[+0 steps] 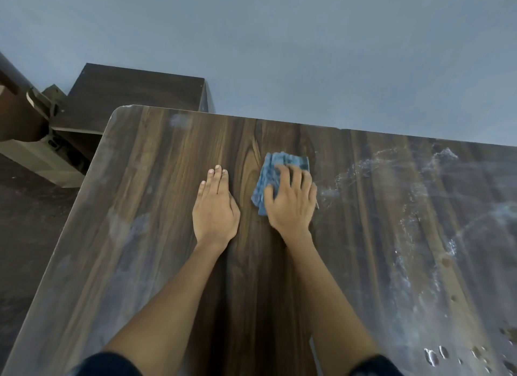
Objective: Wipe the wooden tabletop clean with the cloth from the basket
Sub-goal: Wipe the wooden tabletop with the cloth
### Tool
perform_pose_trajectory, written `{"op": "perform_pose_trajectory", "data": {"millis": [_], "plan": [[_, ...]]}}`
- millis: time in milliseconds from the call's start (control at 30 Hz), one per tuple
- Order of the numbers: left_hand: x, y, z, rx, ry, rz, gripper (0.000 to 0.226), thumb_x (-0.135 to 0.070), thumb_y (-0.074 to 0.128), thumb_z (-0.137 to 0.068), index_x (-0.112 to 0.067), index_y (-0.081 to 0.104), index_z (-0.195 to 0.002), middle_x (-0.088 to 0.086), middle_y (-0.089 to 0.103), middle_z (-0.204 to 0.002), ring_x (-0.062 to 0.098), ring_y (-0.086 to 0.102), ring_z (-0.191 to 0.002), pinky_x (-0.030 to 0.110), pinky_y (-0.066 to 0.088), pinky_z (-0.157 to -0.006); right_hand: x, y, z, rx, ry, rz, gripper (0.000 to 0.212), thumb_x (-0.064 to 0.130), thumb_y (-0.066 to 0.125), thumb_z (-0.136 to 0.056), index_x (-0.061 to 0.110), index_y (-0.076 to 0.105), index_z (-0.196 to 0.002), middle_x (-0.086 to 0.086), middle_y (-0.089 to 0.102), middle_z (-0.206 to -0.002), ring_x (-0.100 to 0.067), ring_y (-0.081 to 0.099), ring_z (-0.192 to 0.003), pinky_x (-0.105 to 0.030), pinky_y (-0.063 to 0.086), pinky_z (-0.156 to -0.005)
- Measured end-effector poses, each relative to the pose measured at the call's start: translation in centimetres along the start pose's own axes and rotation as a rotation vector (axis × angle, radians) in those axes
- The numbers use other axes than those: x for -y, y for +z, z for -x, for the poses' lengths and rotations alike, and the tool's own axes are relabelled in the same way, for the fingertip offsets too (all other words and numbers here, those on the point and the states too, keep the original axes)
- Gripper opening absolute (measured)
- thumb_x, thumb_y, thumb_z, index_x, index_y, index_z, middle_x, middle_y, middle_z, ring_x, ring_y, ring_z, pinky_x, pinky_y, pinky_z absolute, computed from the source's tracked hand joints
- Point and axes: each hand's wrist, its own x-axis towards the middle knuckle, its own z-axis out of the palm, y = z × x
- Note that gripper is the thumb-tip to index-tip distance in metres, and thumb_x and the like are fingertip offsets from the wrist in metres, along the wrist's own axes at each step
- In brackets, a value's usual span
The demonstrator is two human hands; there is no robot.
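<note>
Cloth (275, 174), blue and crumpled, is located near the centre of the wooden worktop (156, 236), toward its 12 o'clock edge. The cloth is pressed flat against the surface by the right hand (291, 202), with fingers spread over it and slightly bent. The left hand (215, 208) is laid palm-down on bare wood at 9 o'clock of the cloth, just beside it, fingers straight and held together. White streaks and droplets (436, 263) are seen on the worktop at 3 to 5 o'clock of the cloth. A dark cabinet (134, 93) is visible beyond the worktop at 11 o'clock, against a grey-blue wall (307, 54).
</note>
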Motion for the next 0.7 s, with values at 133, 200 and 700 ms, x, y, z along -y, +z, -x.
{"op": "perform_pose_trajectory", "data": {"millis": [133, 200, 700], "plan": [[0.0, 0.0, 0.0, 0.009, -0.004, -0.007, 0.048, -0.012, 0.032, -0.094, -0.006, 0.03, -0.142, 0.007, 0.028, -0.15, 0.016, 0.02, -0.141, 0.031, 0.015, -0.116, 2.1, 1.3, -3.3, 0.137, -0.03, 0.031, 0.062, 0.044, 0.027, -0.099, 0.011, 0.015, -0.15, -0.011, 0.014, -0.157, -0.032, 0.007, -0.144, -0.042, 0.003, -0.117], [0.0, 0.0, -0.1, 0.011, -0.003, -0.007, 0.048, -0.013, 0.032, -0.094, -0.006, 0.03, -0.142, 0.008, 0.027, -0.151, 0.016, 0.019, -0.141, 0.031, 0.014, -0.116, 2.0, 1.2, -2.7, 0.171, -0.15, 0.015, 0.064, 0.047, 0.024, -0.099, 0.01, 0.012, -0.15, -0.008, 0.01, -0.158, -0.028, 0.003, -0.145, -0.038, 0.0, -0.117], [0.1, 0.1, 0.0, 0.012, 0.0, -0.025, 0.047, -0.014, 0.03, -0.097, -0.007, 0.027, -0.143, 0.007, 0.025, -0.152, 0.016, 0.017, -0.141, 0.031, 0.012, -0.117, 0.9, 0.9, -1.4, 0.127, 0.053, 0.014, 0.07, 0.051, 0.017, -0.098, 0.003, 0.008, -0.149, -0.014, 0.012, -0.157, -0.026, 0.005, -0.145, -0.037, -0.002, -0.117]]}}
